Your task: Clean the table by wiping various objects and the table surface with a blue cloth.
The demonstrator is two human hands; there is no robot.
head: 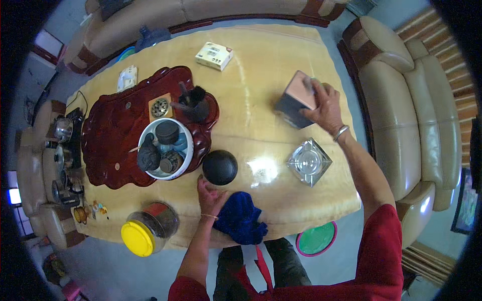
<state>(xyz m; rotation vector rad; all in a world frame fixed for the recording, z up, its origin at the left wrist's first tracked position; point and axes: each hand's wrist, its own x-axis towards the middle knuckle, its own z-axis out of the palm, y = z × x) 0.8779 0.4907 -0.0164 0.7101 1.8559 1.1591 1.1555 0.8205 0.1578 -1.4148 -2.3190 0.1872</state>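
Observation:
My right hand (328,107) grips a box (297,99) with a pinkish top and dark sides at the right of the table; the fingers are somewhat blurred. A clear, square-cut glass ashtray (311,162) sits nearer to me, below that box. My left hand (211,197) is at the near side with its fingers loosely bent and no object visible in it. Just beyond its fingertips is a round black object (220,167); whether they touch is unclear. Beside the left wrist, a crumpled dark blue cloth (241,218) lies at the table's near edge.
The wooden table (260,124) bears a dark red carved tea tray (113,139). A white bowl (190,160) of dark teaware and a dark holder (197,111) stand on it. Near left is a clear jar with a yellow lid (138,238). A small carton (214,55) lies at the far side.

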